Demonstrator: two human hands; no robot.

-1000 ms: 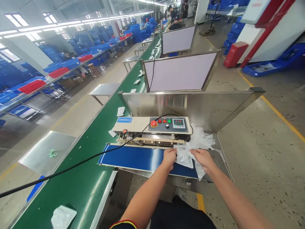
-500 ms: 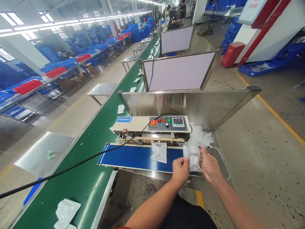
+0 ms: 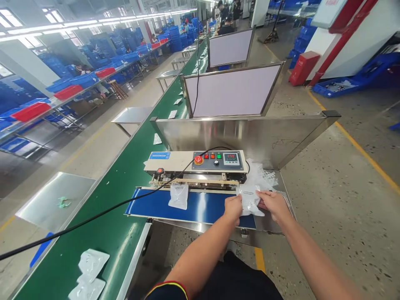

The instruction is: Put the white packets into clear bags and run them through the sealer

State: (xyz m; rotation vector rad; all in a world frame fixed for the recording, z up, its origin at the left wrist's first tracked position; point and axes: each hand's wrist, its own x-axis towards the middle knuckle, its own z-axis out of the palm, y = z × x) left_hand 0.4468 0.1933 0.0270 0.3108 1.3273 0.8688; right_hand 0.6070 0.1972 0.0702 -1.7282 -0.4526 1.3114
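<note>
Between my two hands I hold a white plastic pouch (image 3: 249, 201) over the right end of the blue conveyor belt (image 3: 206, 208). My left hand (image 3: 233, 209) pinches the pouch's left edge, and my right hand (image 3: 275, 205) grips its right edge. The pouch's upper edge is close to the entry of the band sealing machine (image 3: 168, 162); whether it is inside the machine I cannot tell. Farther left, a second white pouch (image 3: 178, 196) hangs from the machine's sealing band, its lower part over the blue belt.
A black cable (image 3: 103, 214) crosses over the blue belt and the green conveyor (image 3: 125, 166). White pouches (image 3: 93, 263) lie on the green conveyor at lower left. Clear plastic bags (image 3: 261, 177) lie right of the machine. A steel partition (image 3: 243, 135) stands behind it.
The pouch in my hands has moved slightly up towards the machine's entry. The second pouch has travelled left along the machine. The pouches at lower left have shifted up the frame.
</note>
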